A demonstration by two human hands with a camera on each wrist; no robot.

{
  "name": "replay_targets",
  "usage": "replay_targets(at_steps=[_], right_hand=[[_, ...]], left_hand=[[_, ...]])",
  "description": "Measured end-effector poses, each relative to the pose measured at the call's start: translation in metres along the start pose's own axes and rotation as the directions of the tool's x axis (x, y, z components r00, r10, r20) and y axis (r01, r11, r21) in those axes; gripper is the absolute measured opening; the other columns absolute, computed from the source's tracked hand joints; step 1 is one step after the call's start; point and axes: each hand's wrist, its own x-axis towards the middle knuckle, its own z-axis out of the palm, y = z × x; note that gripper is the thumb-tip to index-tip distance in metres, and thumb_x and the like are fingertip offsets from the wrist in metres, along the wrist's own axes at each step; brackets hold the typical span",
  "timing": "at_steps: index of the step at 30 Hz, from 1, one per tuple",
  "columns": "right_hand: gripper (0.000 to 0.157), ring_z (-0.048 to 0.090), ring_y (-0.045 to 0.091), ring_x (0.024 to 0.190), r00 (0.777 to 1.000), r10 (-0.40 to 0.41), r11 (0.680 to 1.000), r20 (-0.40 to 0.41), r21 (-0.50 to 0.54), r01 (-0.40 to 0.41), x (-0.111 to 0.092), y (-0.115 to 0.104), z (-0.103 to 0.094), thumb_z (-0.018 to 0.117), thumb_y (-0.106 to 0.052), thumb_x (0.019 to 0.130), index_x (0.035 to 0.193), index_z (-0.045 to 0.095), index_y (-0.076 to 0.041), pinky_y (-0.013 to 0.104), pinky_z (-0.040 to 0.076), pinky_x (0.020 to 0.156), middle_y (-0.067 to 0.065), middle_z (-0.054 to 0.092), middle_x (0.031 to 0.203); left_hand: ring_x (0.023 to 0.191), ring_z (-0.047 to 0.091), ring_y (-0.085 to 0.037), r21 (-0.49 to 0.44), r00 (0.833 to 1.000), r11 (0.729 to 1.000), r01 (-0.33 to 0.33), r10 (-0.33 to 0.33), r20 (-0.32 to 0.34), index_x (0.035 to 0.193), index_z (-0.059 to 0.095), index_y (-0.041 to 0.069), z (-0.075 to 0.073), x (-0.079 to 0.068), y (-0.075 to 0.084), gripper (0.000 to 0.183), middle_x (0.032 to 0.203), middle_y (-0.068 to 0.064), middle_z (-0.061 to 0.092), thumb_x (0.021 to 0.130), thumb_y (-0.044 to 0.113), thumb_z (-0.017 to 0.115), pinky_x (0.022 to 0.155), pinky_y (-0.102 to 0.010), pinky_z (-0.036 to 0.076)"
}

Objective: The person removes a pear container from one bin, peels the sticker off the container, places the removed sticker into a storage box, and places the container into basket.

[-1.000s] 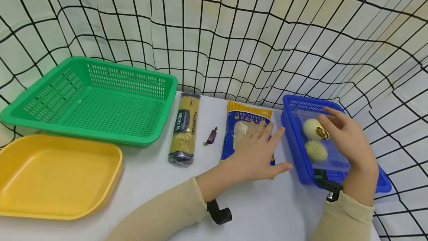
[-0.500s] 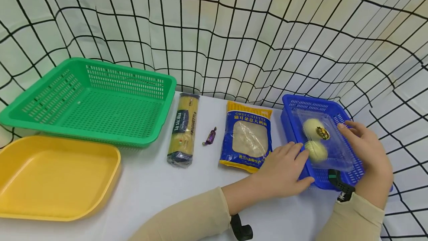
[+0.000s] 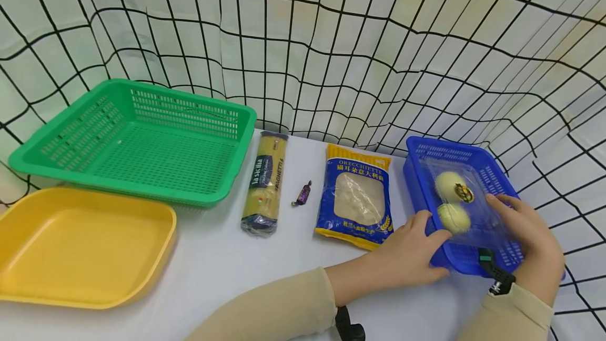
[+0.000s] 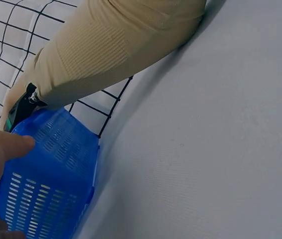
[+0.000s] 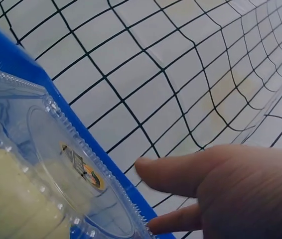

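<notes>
At the right in the head view stands a blue perforated plastic basket [image 3: 414, 186]. Inside it lies a clear plastic clamshell pack [image 3: 485, 222] with two pale yellow round items [image 3: 453, 218] and a dark sticker. My left hand [image 3: 404, 257] grips the basket's near left corner, fingers over the rim and thumb on the wall. In the left wrist view its thumb [image 4: 19, 146] lies against the blue wall. My right hand [image 3: 537, 233] is at the right rim; in the right wrist view its thumb [image 5: 168, 174] stands off the rim while a finger [image 5: 178, 219] meets the edge.
A blue-and-yellow orecchiette bag [image 3: 360, 199], a purple wrapped candy [image 3: 302, 194] and a spaghetti pack [image 3: 266, 183] lie on the white table [image 3: 227, 257]. Leftward stand a green basket [image 3: 175, 149] and a yellow tray [image 3: 90, 251]. Black netting [image 3: 303, 42] surrounds the back and right.
My left hand has moved from above the orecchiette bag rightward to the blue basket's near left corner. My right hand has moved from over the clear pack to the basket's right rim.
</notes>
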Motion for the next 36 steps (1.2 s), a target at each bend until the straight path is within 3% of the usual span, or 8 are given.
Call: replay_targets(at_steps=[6, 11, 14, 17, 21, 24, 26, 36], right_hand=[[0.106, 0.014, 0.073, 0.149, 0.991, 0.036, 0.998, 0.130, 0.047, -0.043, 0.004, 0.016, 0.002, 0.034, -0.074, 0.110, 0.171, -0.011, -0.001, 0.088, 0.025, 0.109, 0.046, 0.002, 0.169], [0.100, 0.022, 0.071, 0.149, 0.987, -0.009, 0.996, 0.160, 0.091, -0.006, 0.006, 0.025, 0.006, 0.039, -0.063, 0.114, 0.170, -0.016, -0.001, 0.083, 0.031, 0.113, 0.049, 0.006, 0.167], [0.091, 0.038, 0.066, 0.145, 0.985, -0.068, 0.991, 0.155, 0.122, 0.050, 0.006, 0.032, 0.008, 0.040, -0.051, 0.118, 0.170, -0.013, 0.002, 0.069, 0.048, 0.110, 0.050, 0.011, 0.166], [0.081, 0.067, 0.037, 0.127, 0.982, -0.124, 0.981, 0.141, 0.167, 0.100, 0.006, 0.040, 0.008, 0.040, -0.038, 0.120, 0.170, -0.007, 0.005, 0.049, 0.062, 0.097, 0.049, 0.030, 0.160], [0.075, 0.069, 0.004, 0.106, 0.981, -0.161, 0.964, 0.106, 0.229, 0.134, 0.005, 0.046, 0.009, 0.042, -0.028, 0.120, 0.170, -0.001, 0.007, 0.038, 0.065, 0.089, 0.025, 0.062, 0.140], [0.073, 0.071, 0.004, 0.103, 0.977, -0.198, 0.948, 0.081, 0.269, 0.169, 0.006, 0.047, 0.011, 0.045, -0.023, 0.120, 0.170, 0.003, 0.009, 0.038, 0.065, 0.086, -0.003, 0.069, 0.124], [0.072, 0.072, 0.004, 0.102, 0.974, -0.216, 0.941, 0.066, 0.281, 0.189, 0.005, 0.046, 0.012, 0.046, -0.022, 0.120, 0.170, 0.005, 0.009, 0.037, 0.065, 0.084, -0.014, 0.069, 0.117], [0.067, 0.067, -0.006, 0.097, 0.977, -0.202, 0.958, -0.063, 0.197, 0.211, -0.002, 0.043, 0.006, 0.045, -0.024, 0.120, 0.170, 0.015, 0.009, 0.032, 0.065, 0.076, -0.028, 0.064, 0.110]], left_hand=[[0.152, 0.042, -0.021, -0.013, 0.999, 1.000, -0.022, 0.023, 0.033, 0.159, 0.058, 0.026, 0.001, 0.005, 0.003, 0.068, 0.170, -0.014, 0.034, 0.105, 0.068, 0.058, 0.113, -0.027, 0.049], [0.155, 0.038, -0.019, -0.029, 0.999, 1.000, -0.010, 0.012, 0.052, 0.160, 0.057, 0.027, 0.003, 0.005, 0.004, 0.068, 0.172, -0.011, 0.033, 0.106, 0.068, 0.056, 0.111, -0.025, 0.049], [0.155, 0.038, -0.017, -0.041, 0.999, 0.999, 0.003, -0.001, 0.054, 0.160, 0.056, 0.028, 0.003, 0.005, 0.003, 0.068, 0.172, -0.008, 0.032, 0.105, 0.069, 0.057, 0.109, -0.025, 0.051], [0.154, 0.039, -0.017, -0.042, 0.999, 0.999, 0.001, 0.001, 0.047, 0.160, 0.056, 0.029, 0.004, 0.005, 0.002, 0.067, 0.172, -0.009, 0.033, 0.106, 0.069, 0.056, 0.106, -0.026, 0.053], [0.155, 0.039, -0.019, -0.045, 0.999, 0.999, -0.009, 0.010, 0.037, 0.160, 0.056, 0.028, 0.006, 0.002, 0.000, 0.065, 0.171, -0.011, 0.033, 0.107, 0.066, 0.055, 0.103, -0.026, 0.055], [0.155, 0.039, -0.019, -0.050, 1.000, 0.999, -0.012, 0.013, 0.026, 0.159, 0.056, 0.027, 0.005, -0.001, -0.002, 0.063, 0.171, -0.012, 0.034, 0.108, 0.064, 0.055, 0.103, -0.025, 0.055], [0.155, 0.039, -0.019, -0.054, 1.000, 0.998, -0.014, 0.015, 0.018, 0.159, 0.056, 0.027, 0.005, -0.001, -0.003, 0.063, 0.170, -0.012, 0.034, 0.108, 0.064, 0.055, 0.104, -0.025, 0.054], [0.154, 0.039, -0.016, -0.063, 0.999, 0.998, -0.016, 0.018, 0.029, 0.156, 0.058, 0.030, 0.001, 0.002, -0.004, 0.061, 0.170, -0.008, 0.034, 0.106, 0.066, 0.057, 0.103, -0.024, 0.054]])
